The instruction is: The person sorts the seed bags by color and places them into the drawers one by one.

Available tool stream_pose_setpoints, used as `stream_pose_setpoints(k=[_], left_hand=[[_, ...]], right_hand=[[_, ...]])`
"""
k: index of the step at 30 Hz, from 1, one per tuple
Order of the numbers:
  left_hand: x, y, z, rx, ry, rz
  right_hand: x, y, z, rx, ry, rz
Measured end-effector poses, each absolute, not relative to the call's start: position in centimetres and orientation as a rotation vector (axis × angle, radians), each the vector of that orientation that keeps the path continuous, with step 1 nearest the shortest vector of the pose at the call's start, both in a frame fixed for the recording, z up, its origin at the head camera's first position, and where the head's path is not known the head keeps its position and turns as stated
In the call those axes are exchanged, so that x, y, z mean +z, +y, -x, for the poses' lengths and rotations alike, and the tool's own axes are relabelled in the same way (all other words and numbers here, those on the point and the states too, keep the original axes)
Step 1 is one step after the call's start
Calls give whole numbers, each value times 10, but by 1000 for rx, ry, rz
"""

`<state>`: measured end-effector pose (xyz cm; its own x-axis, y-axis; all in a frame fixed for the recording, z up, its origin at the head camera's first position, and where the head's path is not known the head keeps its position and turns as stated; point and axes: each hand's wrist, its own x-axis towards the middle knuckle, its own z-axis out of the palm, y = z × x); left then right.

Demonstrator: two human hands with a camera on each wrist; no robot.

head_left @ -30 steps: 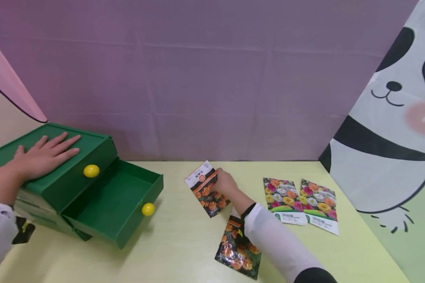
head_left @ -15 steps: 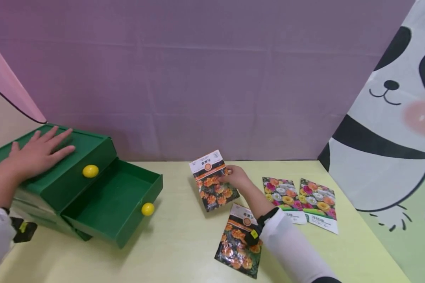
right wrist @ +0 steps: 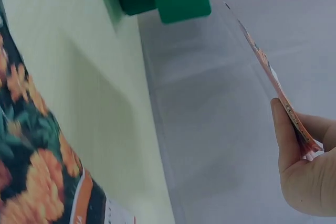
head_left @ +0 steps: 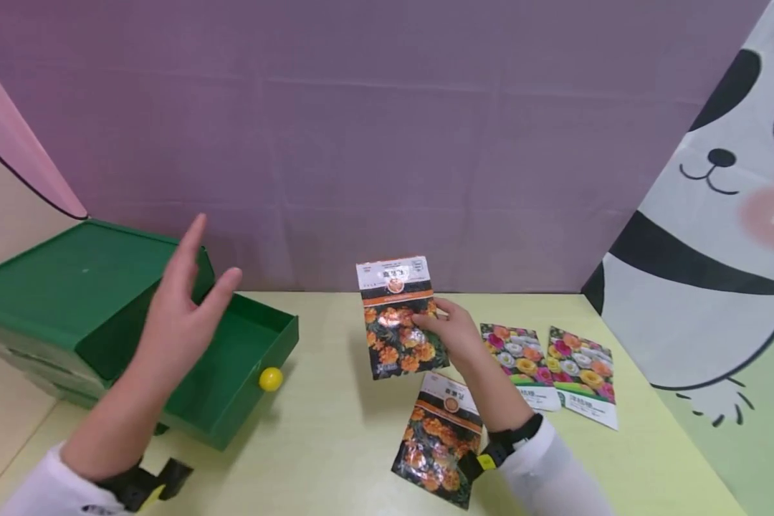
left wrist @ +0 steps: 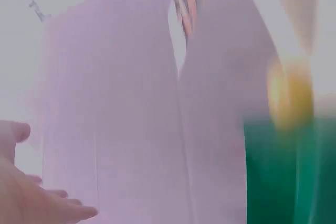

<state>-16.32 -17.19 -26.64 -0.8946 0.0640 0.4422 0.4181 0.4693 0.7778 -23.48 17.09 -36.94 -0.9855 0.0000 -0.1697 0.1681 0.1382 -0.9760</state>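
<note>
Orange blooms on black, under a white end, mark the packet (head_left: 393,319) that the right hand (head_left: 454,333) pinches by its right edge, thumb on the printed front; it is held up off the counter (head_left: 329,444), and the right wrist view shows it nearly edge-on between thumb and fingers. Just below it, a matching packet (head_left: 435,433) lies flat on the counter, its right side partly covered by the wrist camera (head_left: 480,461). Beyond the right forearm lie two packets with many-coloured flowers, a nearer one (head_left: 516,355) and a farther one (head_left: 583,365), side by side. Well to the left, the left hand (head_left: 177,326) is raised with fingers extended and thumb spread, holding nothing, in front of a green box (head_left: 84,269). Its drawer (head_left: 277,347) stands pulled out, with a yellow knob (head_left: 271,379) on the front. Behind everything hangs a purple cloth (head_left: 374,143); a printed panda (head_left: 709,315) fills the right side.
</note>
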Motion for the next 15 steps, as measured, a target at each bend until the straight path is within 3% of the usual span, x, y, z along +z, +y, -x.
stream_pose_setpoints(k=[5, 15], left_hand=[[-276, -122, 144, -2010, -2311, 413], [-318, -72, 145, -2771, -2010, 7]], right_hand=[[-365, 170, 217, -2034, 2221, -184], [-359, 160, 183, -2076, 2188, -181]])
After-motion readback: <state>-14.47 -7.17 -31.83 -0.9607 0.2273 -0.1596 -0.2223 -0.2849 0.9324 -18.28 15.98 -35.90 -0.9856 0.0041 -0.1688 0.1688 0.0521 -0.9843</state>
